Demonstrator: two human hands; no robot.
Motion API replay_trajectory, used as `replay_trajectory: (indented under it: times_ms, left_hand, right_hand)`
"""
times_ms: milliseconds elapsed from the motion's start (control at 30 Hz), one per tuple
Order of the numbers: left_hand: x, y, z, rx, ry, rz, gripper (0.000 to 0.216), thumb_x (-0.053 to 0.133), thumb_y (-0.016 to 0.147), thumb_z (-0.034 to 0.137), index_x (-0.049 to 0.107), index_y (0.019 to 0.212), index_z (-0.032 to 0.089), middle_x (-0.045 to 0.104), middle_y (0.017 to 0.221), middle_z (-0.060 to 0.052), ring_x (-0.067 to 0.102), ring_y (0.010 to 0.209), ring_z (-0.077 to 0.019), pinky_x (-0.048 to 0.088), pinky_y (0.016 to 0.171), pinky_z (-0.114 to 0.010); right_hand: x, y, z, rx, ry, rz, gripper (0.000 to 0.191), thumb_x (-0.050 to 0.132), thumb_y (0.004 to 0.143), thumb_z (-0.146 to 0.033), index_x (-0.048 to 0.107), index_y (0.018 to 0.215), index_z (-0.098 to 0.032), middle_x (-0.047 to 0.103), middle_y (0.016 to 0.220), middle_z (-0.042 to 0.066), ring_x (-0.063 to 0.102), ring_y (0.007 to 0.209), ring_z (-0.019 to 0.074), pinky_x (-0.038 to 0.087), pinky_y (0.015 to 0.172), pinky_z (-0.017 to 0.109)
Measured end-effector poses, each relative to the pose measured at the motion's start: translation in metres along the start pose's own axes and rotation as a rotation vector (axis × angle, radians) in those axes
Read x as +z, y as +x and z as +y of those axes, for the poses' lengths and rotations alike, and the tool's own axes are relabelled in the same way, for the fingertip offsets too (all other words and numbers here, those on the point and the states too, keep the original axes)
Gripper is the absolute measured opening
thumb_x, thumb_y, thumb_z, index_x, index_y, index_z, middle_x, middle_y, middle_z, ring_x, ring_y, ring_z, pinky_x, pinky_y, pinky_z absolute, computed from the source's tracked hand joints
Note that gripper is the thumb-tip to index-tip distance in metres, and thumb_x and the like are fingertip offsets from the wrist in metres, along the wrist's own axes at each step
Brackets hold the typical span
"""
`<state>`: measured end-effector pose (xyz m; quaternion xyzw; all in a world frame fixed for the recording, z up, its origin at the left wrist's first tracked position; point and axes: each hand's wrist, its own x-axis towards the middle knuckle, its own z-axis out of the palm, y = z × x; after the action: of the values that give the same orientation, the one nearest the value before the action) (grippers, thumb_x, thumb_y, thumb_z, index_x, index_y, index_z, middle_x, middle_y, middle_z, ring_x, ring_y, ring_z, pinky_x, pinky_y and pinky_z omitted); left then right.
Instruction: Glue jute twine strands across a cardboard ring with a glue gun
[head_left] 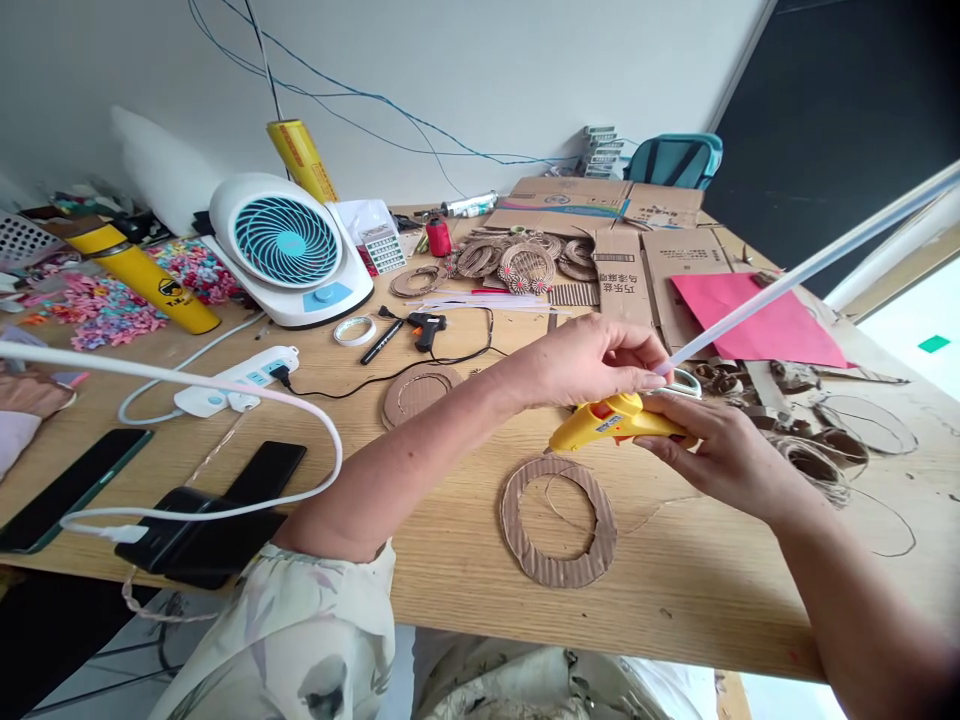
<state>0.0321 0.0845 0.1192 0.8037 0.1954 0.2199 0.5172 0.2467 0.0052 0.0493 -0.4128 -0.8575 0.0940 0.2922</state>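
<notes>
My right hand is closed round a yellow hot glue gun, nozzle pointing left, a little above the wooden table. My left hand pinches the end of a long translucent glue stick at the back of the gun. The stick runs up to the right, out past the frame edge. Below the gun a corrugated cardboard ring lies flat with thin twine looped across it.
A white desk fan, power strip, black glue gun, tape roll and cardboard disc lie at the back left. Phones and a white cable are at the front left. Pink paper, flattened boxes and cardboard coils lie to the right.
</notes>
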Motion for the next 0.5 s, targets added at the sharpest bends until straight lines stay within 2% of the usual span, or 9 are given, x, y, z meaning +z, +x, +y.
replay_trajectory:
  times_ms: [100, 200, 267, 333, 400, 500]
  left_hand:
    - [0.001, -0.003, 0.001, 0.019, -0.017, 0.009, 0.013, 0.061, 0.091, 0.02, 0.068, 0.101, 0.016, 0.071, 0.096, -0.002, 0.064, 0.086, -0.0098, 0.052, 0.078, -0.022]
    - [-0.002, -0.013, 0.004, 0.072, 0.054, 0.112, 0.029, 0.062, 0.094, 0.029, 0.065, 0.122, 0.021, 0.07, 0.112, -0.004, 0.065, 0.096, -0.0125, 0.052, 0.083, -0.023]
    - [-0.004, -0.023, 0.004, 0.055, 0.162, 0.153, 0.039, 0.065, 0.092, 0.037, 0.063, 0.127, 0.02, 0.068, 0.117, -0.007, 0.065, 0.103, -0.0152, 0.051, 0.088, -0.025]
    - [-0.004, -0.033, 0.001, -0.001, 0.278, 0.127, 0.045, 0.069, 0.089, 0.046, 0.064, 0.124, 0.018, 0.069, 0.115, -0.008, 0.064, 0.103, -0.0176, 0.05, 0.09, -0.028]
    - [0.0, -0.041, -0.005, -0.015, 0.403, 0.117, 0.044, 0.075, 0.083, 0.049, 0.069, 0.113, 0.017, 0.07, 0.108, -0.007, 0.064, 0.099, -0.019, 0.05, 0.089, -0.031]
    - [0.008, -0.045, -0.013, 0.011, 0.526, 0.179, 0.025, 0.077, 0.081, 0.037, 0.073, 0.095, 0.017, 0.068, 0.101, -0.005, 0.063, 0.094, -0.0193, 0.048, 0.089, -0.034]
  right_hand:
    - [-0.003, 0.001, 0.0, 0.015, 0.001, -0.015, 0.031, 0.06, 0.093, -0.034, 0.06, 0.123, -0.025, 0.072, 0.094, 0.005, 0.064, 0.071, 0.0175, 0.05, 0.062, 0.028]
    - [-0.008, 0.002, 0.0, 0.051, 0.024, 0.008, 0.027, 0.061, 0.093, -0.035, 0.062, 0.116, -0.022, 0.068, 0.082, 0.001, 0.055, 0.059, 0.0126, 0.044, 0.055, 0.025]
    - [-0.01, 0.001, 0.001, 0.069, 0.037, 0.031, 0.024, 0.062, 0.092, -0.037, 0.063, 0.11, -0.021, 0.062, 0.074, -0.001, 0.049, 0.055, 0.0104, 0.041, 0.052, 0.024]
    - [-0.009, -0.001, 0.002, 0.104, 0.054, 0.041, 0.025, 0.062, 0.092, -0.039, 0.064, 0.106, -0.019, 0.058, 0.07, -0.003, 0.045, 0.054, 0.0093, 0.039, 0.051, 0.023]
    - [-0.008, -0.005, 0.004, 0.155, 0.08, 0.05, 0.03, 0.064, 0.09, -0.043, 0.064, 0.108, -0.019, 0.057, 0.072, -0.002, 0.045, 0.056, 0.009, 0.038, 0.051, 0.023]
    - [-0.008, -0.009, 0.004, 0.238, 0.133, 0.05, 0.036, 0.067, 0.087, -0.049, 0.065, 0.108, -0.02, 0.059, 0.076, -0.001, 0.047, 0.058, 0.0094, 0.038, 0.05, 0.023]
